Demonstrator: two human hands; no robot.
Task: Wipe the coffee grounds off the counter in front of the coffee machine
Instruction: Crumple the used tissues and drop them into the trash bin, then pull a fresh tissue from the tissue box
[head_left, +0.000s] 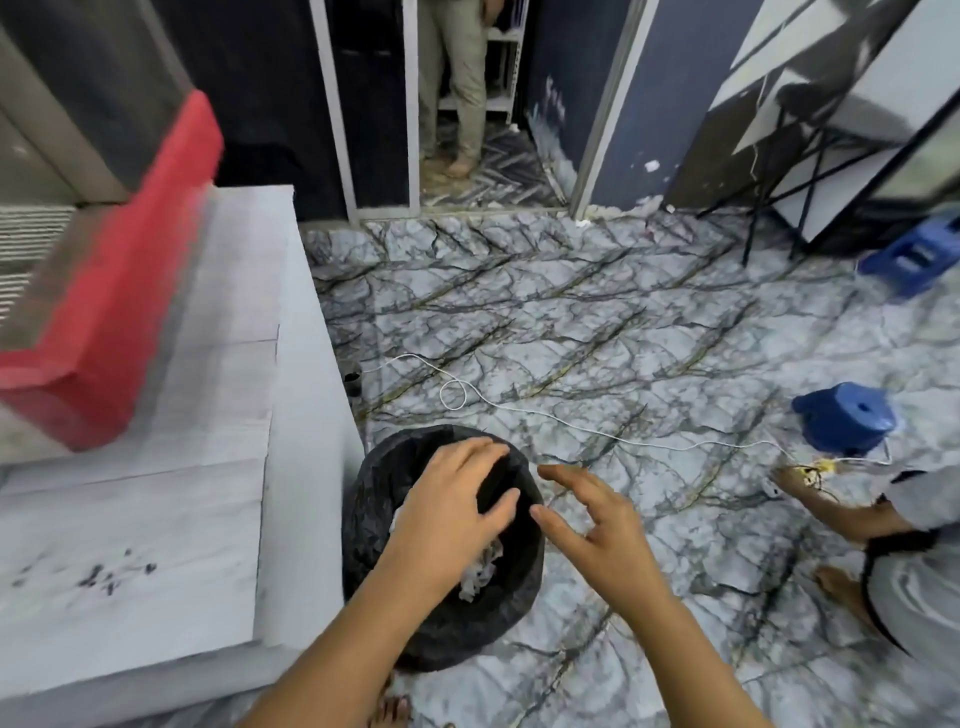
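Observation:
Dark coffee grounds (109, 571) lie scattered on the pale grey counter (208, 415) at the lower left. The red coffee machine (104, 291) stands blurred at the counter's back left. Beside the counter's right edge is a black-lined bin (509, 613) with crumpled white paper (480, 571) inside. My left hand (447, 499) hovers over the bin, fingers spread, holding nothing. Just right of the bin's rim, my right hand (597, 525) is open too, its fingers apart.
A white cable (519, 410) snakes across the marble-patterned floor. Two blue plastic stools (844, 415) (914, 254) stand at the right. A seated person (904, 545) is at the right edge; another person's legs (462, 78) show in the doorway.

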